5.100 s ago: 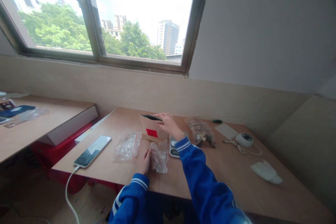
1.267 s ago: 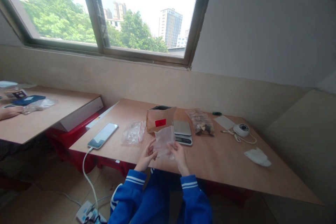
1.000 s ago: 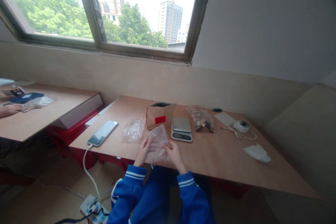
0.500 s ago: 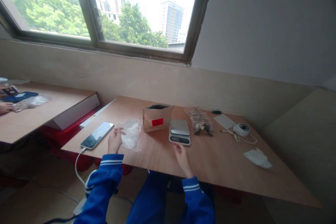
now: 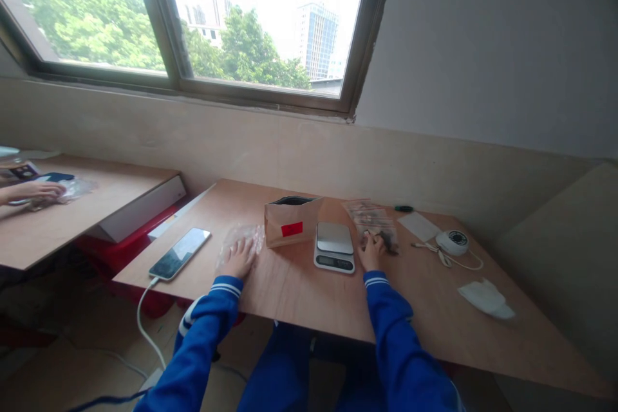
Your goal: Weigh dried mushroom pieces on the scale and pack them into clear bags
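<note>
Two hands observed: both were laid on bags at opposite sides of the scale, neither lifted.
Left hand (image 5: 240, 253): was pressed flat, fingers spread, on the clear zip bags (image 5: 237, 239) near the front edge of the table (image 5: 425, 309); nothing was pinched or closed upon.
Right hand (image 5: 372, 251): was set at the near end of the filled bags (image 5: 375, 225), fingers curled onto them; whether a bag was actually gripped could not be told.
Clear zip bags: were found lying flat and apparently unfilled, between the phone (image 5: 180, 253) and the brown paper bag (image 5: 291, 224).
Filled bags: dark contents were seen inside; they were stacked toward the back edge, just right of the scale (image 5: 334, 246).
Scale: its platform was found bare; nothing was being weighed.
Brown paper bag: was stood upright, mouth open, touching no hand.
Work done, as judged: some bags appeared already filled and set aside at the right.
Work left, as judged: the flat bags at the left appeared yet to be filled.
Other items: a white round device (image 5: 451, 241) with cord and a white cloth (image 5: 486, 299) were noted toward the right edge.
Adjacent table: another person's hand (image 5: 38, 190) was noted there, apart from this work.
</note>
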Demonstrator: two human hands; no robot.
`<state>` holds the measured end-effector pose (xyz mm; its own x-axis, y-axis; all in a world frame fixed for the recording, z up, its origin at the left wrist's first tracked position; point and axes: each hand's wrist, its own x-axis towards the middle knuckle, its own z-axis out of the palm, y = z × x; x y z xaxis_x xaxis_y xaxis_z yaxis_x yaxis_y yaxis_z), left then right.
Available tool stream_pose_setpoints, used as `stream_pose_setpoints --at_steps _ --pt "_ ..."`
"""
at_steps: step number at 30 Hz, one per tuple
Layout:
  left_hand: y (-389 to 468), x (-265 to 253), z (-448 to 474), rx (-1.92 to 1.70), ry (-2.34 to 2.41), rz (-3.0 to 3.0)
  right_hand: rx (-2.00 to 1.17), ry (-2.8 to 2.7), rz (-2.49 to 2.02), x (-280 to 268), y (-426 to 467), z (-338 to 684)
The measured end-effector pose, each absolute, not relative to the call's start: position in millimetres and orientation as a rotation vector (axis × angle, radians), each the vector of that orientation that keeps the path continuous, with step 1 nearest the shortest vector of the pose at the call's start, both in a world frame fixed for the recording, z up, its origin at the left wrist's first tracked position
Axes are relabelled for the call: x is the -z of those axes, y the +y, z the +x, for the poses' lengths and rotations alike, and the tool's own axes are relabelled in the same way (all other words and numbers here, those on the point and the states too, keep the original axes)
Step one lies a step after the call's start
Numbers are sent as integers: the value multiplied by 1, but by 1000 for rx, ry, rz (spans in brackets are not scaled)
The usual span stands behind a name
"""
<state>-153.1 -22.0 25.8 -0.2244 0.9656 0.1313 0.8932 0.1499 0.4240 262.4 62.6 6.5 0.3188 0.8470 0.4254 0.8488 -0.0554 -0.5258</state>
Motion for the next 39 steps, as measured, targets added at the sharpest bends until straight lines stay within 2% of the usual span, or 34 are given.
stream_pose_setpoints --at_steps 4,9,13,16,20,23,26,31,34,39 --pt "-24 -17 -154 -578 2125 1842 -99 -1396 -1729 -7 58 274" --pt "-32 -48 -158 -1017 1987 1681 -223 -1274 -1622 -19 38 291" --pt "-68 -75 -110 -1325 1783 1433 -284 -1010 -1560 -41 -8 284" --pt "-99 -95 -53 -1306 1455 1445 -489 -874 -1405 -72 -59 260" --pt "-120 -117 3 -1213 1114 1613 -880 -1038 -1222 -114 -110 223" --pt "-123 -119 19 -1060 986 1540 -1040 -1134 -1117 -127 -122 206" --pt "-126 -110 19 -1094 1084 1426 -948 -1130 -1148 -122 -119 194" --pt "-134 -99 13 -1303 1283 1289 -452 -1227 -1328 -104 -123 154" --pt "-136 -100 12 -1381 1357 1159 -651 -1393 -1229 -100 -134 122" --pt "-136 -101 10 -1329 1199 1107 -932 -1458 -1179 -99 -141 103"
